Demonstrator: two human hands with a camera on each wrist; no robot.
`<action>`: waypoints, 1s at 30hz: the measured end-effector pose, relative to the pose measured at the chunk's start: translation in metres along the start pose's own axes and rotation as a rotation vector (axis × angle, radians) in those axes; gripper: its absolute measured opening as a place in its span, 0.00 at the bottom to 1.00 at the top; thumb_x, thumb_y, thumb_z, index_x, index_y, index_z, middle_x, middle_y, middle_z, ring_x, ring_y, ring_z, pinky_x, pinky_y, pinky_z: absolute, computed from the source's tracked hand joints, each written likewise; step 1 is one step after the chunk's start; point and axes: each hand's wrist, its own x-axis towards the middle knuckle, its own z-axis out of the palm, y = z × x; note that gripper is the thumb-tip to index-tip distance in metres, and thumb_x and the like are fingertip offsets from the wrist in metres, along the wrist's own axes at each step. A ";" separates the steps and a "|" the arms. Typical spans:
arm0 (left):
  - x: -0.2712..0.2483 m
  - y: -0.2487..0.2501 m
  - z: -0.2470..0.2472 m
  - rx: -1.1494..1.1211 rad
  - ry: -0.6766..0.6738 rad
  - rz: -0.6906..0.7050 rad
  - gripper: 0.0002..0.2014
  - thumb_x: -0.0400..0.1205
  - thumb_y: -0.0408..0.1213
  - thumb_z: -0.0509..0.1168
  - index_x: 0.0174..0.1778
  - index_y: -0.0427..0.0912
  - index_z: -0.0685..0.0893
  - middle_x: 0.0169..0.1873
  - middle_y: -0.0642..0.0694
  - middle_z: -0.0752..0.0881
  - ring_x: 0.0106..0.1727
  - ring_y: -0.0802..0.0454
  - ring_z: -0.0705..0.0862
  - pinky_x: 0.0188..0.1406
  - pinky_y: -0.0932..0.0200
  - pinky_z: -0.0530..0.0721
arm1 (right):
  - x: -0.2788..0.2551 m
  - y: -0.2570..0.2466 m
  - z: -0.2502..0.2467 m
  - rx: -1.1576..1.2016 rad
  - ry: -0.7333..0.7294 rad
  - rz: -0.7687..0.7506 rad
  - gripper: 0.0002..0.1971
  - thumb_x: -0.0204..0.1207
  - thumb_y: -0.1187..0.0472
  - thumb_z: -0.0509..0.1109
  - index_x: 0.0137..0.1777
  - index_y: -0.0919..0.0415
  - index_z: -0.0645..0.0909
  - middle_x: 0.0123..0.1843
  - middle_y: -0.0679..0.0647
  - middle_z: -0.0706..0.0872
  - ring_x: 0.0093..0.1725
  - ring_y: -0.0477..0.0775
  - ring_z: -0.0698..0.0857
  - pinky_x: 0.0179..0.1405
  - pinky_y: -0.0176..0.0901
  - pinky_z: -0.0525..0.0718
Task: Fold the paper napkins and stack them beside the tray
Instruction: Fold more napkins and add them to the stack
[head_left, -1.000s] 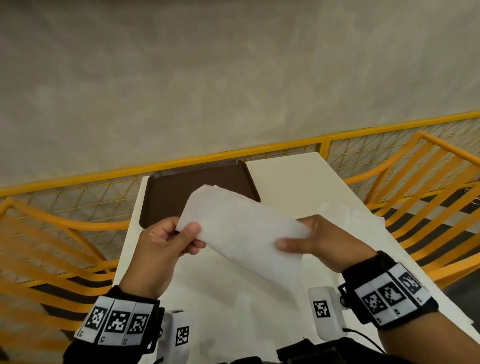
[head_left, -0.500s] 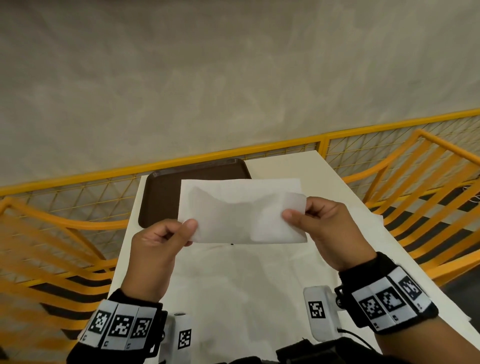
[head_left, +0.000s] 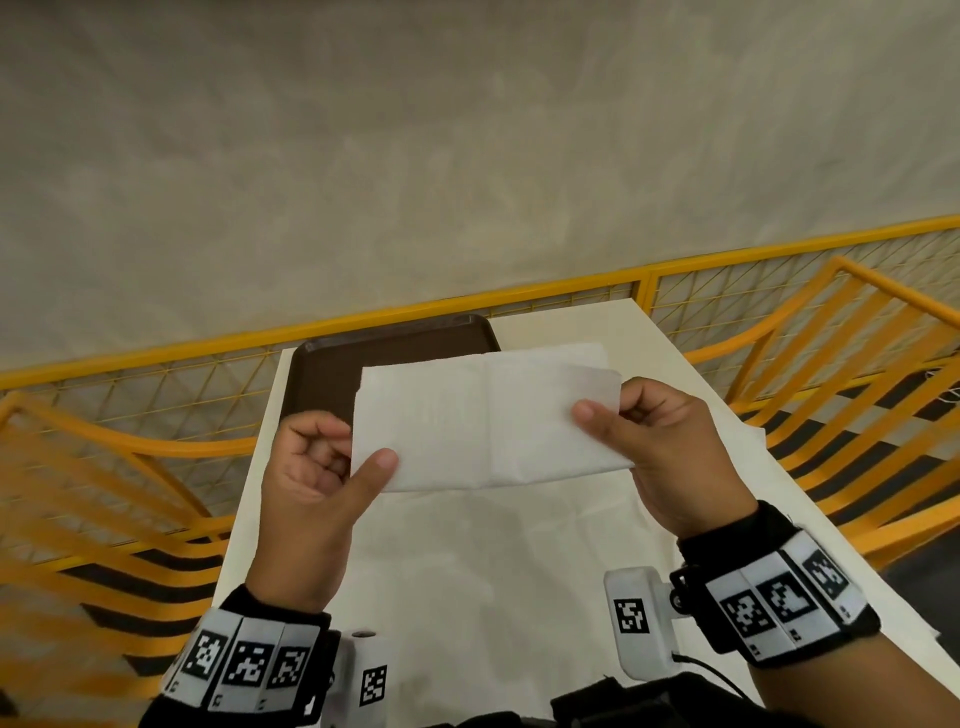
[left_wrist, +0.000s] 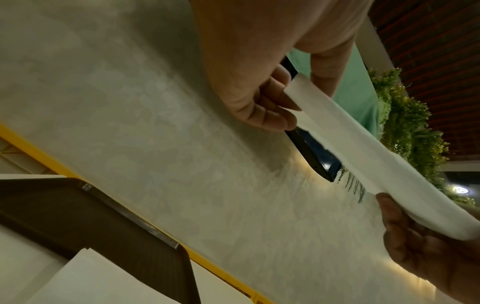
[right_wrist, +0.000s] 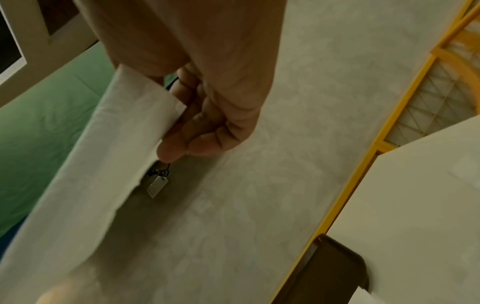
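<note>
I hold a white paper napkin (head_left: 488, 421) level in the air above the table, folded lengthwise into a long strip with a crease down its middle. My left hand (head_left: 374, 460) pinches its lower left corner between thumb and fingers. My right hand (head_left: 602, 415) pinches its right end. In the left wrist view the left hand (left_wrist: 291, 115) pinches one end of the napkin strip (left_wrist: 363, 156) and the right hand (left_wrist: 405, 222) holds the other. The right wrist view shows the right hand (right_wrist: 171, 131) on the napkin (right_wrist: 103, 164). The dark brown tray (head_left: 332, 364) lies at the table's far left, partly hidden by the napkin.
More white paper (head_left: 519, 561) lies spread and wrinkled on the white table (head_left: 587, 322), reaching its right edge. A white sheet's corner (left_wrist: 88, 275) lies over the tray's near edge. Yellow mesh railing (head_left: 156, 384) and yellow chairs (head_left: 857, 395) stand around the table.
The napkin went from slanted to level and rose a little. Both hands shifted their pinch toward its ends, and the strip now hangs stretched between them.
</note>
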 end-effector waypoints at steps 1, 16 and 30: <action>0.000 0.003 0.002 -0.023 -0.009 -0.010 0.23 0.61 0.39 0.82 0.46 0.58 0.79 0.39 0.47 0.90 0.44 0.52 0.88 0.44 0.60 0.87 | 0.000 -0.001 0.000 -0.017 -0.005 -0.007 0.24 0.46 0.39 0.87 0.29 0.57 0.84 0.35 0.55 0.89 0.39 0.53 0.88 0.42 0.44 0.84; -0.009 0.011 0.014 0.080 0.034 0.063 0.20 0.67 0.32 0.73 0.46 0.59 0.75 0.42 0.43 0.91 0.45 0.49 0.91 0.43 0.58 0.89 | -0.003 -0.004 0.010 -0.037 0.152 -0.039 0.19 0.56 0.43 0.83 0.27 0.52 0.78 0.30 0.53 0.79 0.36 0.54 0.78 0.37 0.45 0.76; -0.017 0.010 0.024 0.093 0.019 0.013 0.24 0.66 0.31 0.79 0.46 0.49 0.72 0.42 0.44 0.91 0.45 0.51 0.90 0.37 0.62 0.88 | -0.008 -0.007 0.012 -0.147 0.267 -0.124 0.10 0.65 0.57 0.81 0.30 0.51 0.83 0.34 0.56 0.87 0.38 0.54 0.84 0.42 0.51 0.83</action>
